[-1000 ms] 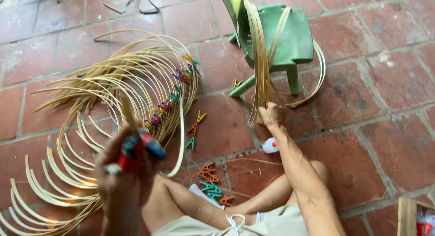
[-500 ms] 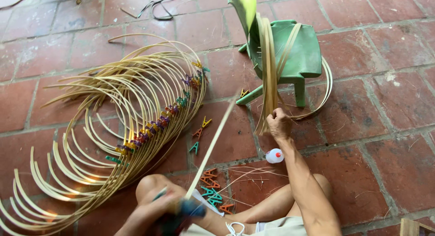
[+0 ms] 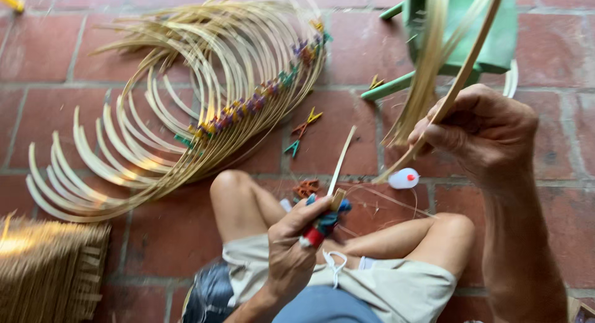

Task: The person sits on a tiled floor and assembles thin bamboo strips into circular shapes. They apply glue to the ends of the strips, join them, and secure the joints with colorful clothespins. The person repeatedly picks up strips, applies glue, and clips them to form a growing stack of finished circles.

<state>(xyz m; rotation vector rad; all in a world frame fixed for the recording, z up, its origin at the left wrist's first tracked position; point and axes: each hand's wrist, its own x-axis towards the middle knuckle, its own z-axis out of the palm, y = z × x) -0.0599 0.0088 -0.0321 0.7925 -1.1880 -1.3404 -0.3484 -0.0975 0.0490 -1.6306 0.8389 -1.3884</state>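
Observation:
My left hand (image 3: 296, 241) is closed around a bunch of coloured clothespins (image 3: 322, 222) and the lower end of a thin bamboo strip (image 3: 341, 161), held just above my lap. My right hand (image 3: 483, 134) is raised at the right and grips a long curved bamboo strip (image 3: 466, 71) that runs up toward a bundle of strips (image 3: 427, 56) hanging from the green plastic chair (image 3: 489, 44). A large fan of bent bamboo strips (image 3: 186, 112), pinned together with coloured clothespins, lies on the brick floor at the left.
A small white and red object (image 3: 404, 178) lies on the brick floor (image 3: 56, 100) between my hands. Loose clothespins (image 3: 299, 132) are scattered beside the fan. A woven bamboo piece (image 3: 46, 267) sits at the lower left. My bent knees (image 3: 232, 186) are under my hands.
The view has drawn in closer and lower. My right hand lifted from the floor up toward the chair's strips with a strip. My left hand stayed near my lap with the clothespins.

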